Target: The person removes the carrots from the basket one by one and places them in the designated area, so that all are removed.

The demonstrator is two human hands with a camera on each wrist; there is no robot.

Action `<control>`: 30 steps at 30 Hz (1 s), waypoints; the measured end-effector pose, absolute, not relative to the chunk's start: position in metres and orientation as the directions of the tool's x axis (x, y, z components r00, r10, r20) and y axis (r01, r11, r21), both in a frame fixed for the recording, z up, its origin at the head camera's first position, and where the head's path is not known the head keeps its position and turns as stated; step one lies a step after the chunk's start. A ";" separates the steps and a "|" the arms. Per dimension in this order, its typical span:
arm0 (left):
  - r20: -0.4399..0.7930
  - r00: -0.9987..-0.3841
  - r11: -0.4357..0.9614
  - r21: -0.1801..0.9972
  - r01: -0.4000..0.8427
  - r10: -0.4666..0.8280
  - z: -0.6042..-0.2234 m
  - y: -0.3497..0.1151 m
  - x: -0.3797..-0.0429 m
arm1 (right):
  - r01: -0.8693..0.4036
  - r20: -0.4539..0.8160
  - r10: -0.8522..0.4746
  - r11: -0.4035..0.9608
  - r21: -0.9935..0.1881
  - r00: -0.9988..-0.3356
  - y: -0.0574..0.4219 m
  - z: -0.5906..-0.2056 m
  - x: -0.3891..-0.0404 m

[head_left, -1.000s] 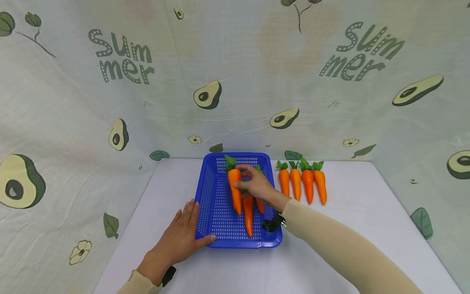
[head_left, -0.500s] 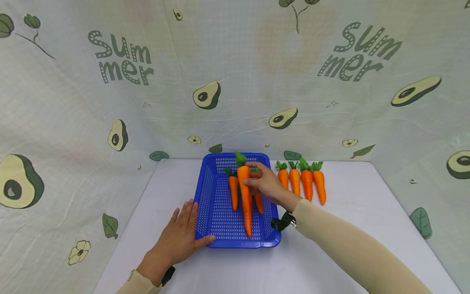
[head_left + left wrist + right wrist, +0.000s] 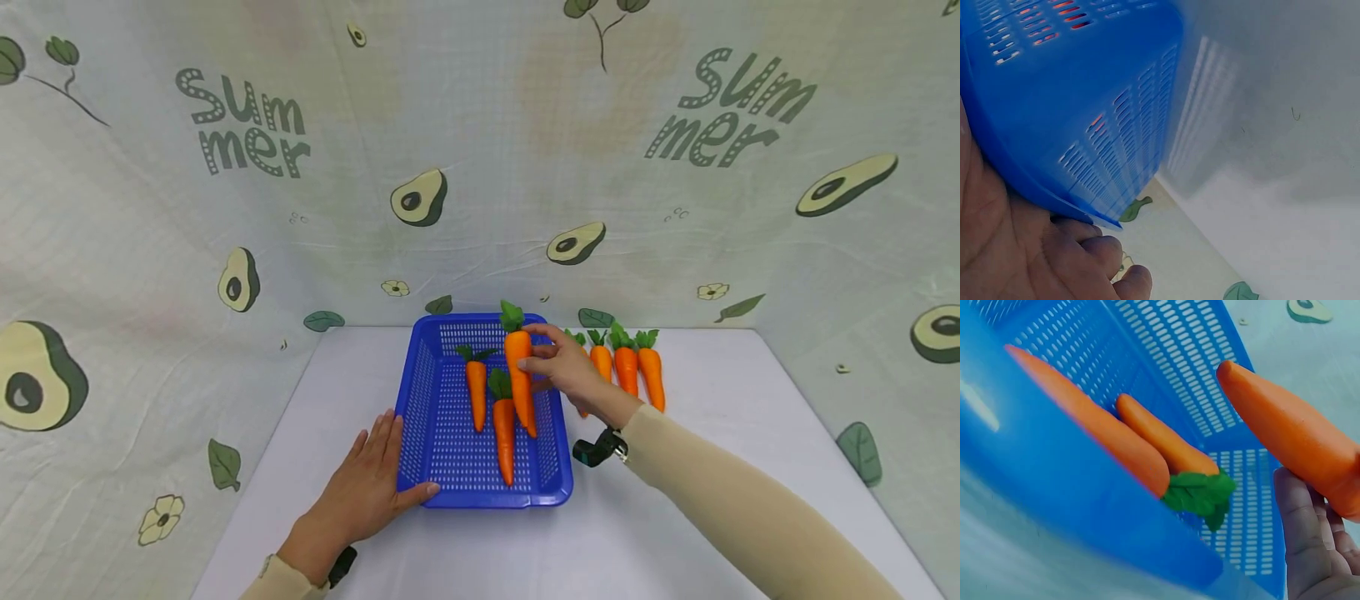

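My right hand (image 3: 572, 373) pinches an orange carrot (image 3: 517, 367) with a green leafy top, above the right part of a blue perforated basket (image 3: 495, 502). In the right wrist view the held carrot (image 3: 1297, 434) is raised above the basket, thumb and fingers at its thick end. A carrot (image 3: 477, 393) lies at the basket's left and another (image 3: 505, 437) in its middle. Part of a third carrot (image 3: 532, 417) shows behind the held one. My left hand (image 3: 363, 487) rests against the basket's left rim, fingers straight, thumb over the front corner.
Right of the basket, several carrots (image 3: 626, 367) lie side by side on the white table (image 3: 712, 408), partly covered by my right hand. A cloth (image 3: 487, 125) printed with avocados hangs behind and at the sides.
My right hand has let go of the left carrot and moved right, passing above the middle one with another carrot held. The left hand and basket have stayed in place.
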State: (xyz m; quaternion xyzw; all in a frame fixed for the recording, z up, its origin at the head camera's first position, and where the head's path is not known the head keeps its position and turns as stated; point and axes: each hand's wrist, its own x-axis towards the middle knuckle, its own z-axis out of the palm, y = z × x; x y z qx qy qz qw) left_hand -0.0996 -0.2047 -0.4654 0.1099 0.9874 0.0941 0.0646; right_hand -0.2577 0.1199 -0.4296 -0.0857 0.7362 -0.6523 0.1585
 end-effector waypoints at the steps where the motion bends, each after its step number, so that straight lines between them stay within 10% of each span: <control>1: -0.109 -0.968 0.958 0.204 0.202 0.228 -0.466 -0.205 -0.099 | 0.084 -0.124 -0.330 0.134 -0.987 -0.936 0.123 -0.429 -0.258; 30: -0.130 -0.971 0.960 0.227 0.166 0.199 -0.465 -0.200 -0.099 | 0.015 -0.095 -0.283 0.272 -0.962 -0.954 0.212 -0.418 -0.273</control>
